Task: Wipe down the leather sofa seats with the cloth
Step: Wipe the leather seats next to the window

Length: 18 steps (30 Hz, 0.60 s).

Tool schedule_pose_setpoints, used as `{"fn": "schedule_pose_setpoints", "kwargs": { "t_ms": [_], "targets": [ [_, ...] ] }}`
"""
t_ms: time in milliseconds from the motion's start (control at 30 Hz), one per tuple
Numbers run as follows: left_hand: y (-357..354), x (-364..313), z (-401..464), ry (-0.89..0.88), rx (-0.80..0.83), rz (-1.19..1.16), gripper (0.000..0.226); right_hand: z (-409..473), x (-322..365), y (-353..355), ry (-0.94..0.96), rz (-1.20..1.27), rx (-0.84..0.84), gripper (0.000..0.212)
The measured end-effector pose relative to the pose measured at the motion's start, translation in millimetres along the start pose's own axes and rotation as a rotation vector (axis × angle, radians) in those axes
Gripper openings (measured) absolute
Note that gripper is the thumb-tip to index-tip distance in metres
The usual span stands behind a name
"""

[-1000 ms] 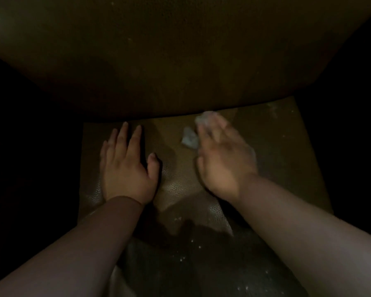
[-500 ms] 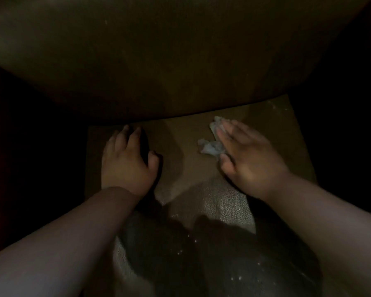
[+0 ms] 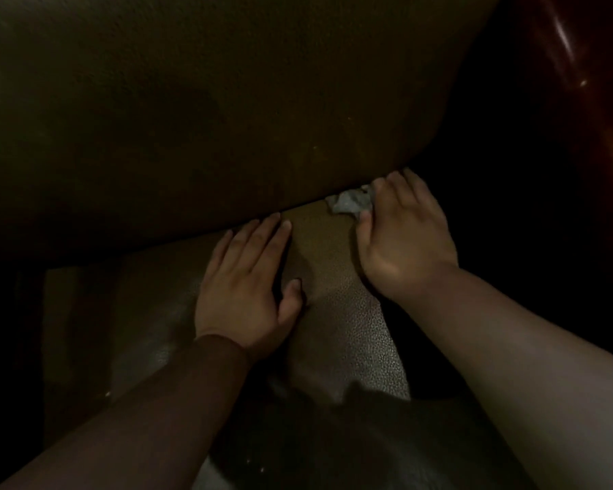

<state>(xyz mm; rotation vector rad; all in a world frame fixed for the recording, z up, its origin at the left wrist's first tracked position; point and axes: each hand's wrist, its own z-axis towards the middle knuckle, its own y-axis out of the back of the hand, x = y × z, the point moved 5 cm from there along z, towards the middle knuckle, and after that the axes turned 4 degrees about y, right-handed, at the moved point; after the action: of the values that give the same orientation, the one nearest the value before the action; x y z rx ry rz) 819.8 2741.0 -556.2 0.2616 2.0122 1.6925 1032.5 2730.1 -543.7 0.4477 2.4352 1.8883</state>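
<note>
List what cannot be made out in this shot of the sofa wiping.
- Head view: most of the cloth lies hidden under the right hand.
- Seat on the left and near edge: lost in shadow.
- Right of the hand: too dark to see.
- Left hand covers the leather beneath it.

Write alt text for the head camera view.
In dim light, a person's right hand presses a crumpled pale cloth at the back of a brown leather sofa seat, where it meets the backrest. The left hand rests flat on the seat.
</note>
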Motion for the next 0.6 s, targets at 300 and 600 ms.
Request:
{"fn": "schedule_pose_setpoints", "kwargs": {
  "t_ms": [300, 600],
  "targets": [
    [-2.1, -1.3, 0.8, -0.011, -0.020, -0.020, 0.074, -39.1, -6.2, -7.3, -0.259, 0.027, 0.063, 0.077],
    [-1.1, -3.2, 1.3, -0.015, -0.019, -0.028, 0.075, -97.5, -16.8, -9.2, -0.166, 0.084, -0.030, 0.065]
  ]
}}
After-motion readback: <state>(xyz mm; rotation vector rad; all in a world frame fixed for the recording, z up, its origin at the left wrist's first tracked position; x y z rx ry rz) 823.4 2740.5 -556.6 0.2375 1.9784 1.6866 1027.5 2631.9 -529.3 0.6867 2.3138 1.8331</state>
